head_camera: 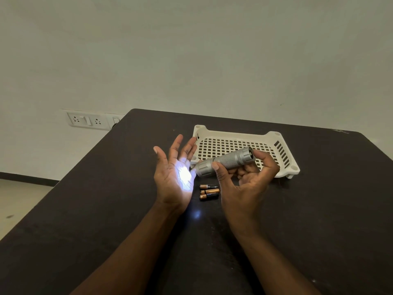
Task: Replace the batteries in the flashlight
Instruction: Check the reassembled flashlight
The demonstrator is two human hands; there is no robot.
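Observation:
A silver flashlight (226, 161) is held level above the dark table (106, 188) in my right hand (244, 182), thumb on its body and forefinger on the tail cap. Its head points left and it is lit. The beam makes a bright white spot on the palm of my left hand (176, 175), which is held up flat with fingers apart, holding nothing. Some light spills onto the table below the wrist. Three small copper-and-black batteries (209, 192) lie side by side on the table, between and below my hands.
A white perforated plastic tray (276, 137) stands on the table behind the flashlight, with nothing visible in it. A wall socket panel (87, 121) is on the wall at the left, beyond the table's far left corner.

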